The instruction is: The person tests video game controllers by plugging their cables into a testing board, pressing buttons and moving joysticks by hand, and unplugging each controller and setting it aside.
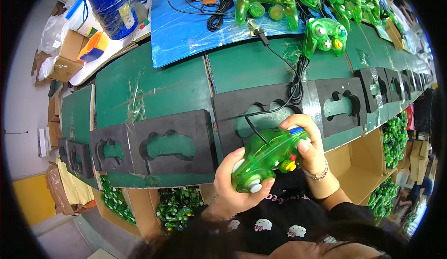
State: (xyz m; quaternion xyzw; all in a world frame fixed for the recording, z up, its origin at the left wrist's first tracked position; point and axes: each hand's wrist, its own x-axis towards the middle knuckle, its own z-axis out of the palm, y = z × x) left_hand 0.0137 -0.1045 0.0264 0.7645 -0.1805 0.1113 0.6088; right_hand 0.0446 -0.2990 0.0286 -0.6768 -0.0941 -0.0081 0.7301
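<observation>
Green translucent game controller (pixel 267 159) sits gripped in both your hands just above the near edge of the green belt (pixel 153 86): your left hand (pixel 233 189) curls shut round its lower grip with the thumb by the grey stick, your right hand (pixel 309 145) closes over its upper end, and its black cable (pixel 274 107) runs up the belt. One more controller (pixel 326 35) lies alone beyond, others are piled at the far edge, too tangled to count. Black foam holders (pixel 172 142) line the belt, the nearer ones unfilled, while cardboard bins (pixel 177 205) below hold heaps of green controllers

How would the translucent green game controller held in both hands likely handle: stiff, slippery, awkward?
The green controller probably stays rigid: a moulded shell gripped by the left hand and right hand. Its glossy plastic may be slippery. The trailing black cable looks floppy and could drag.
</observation>
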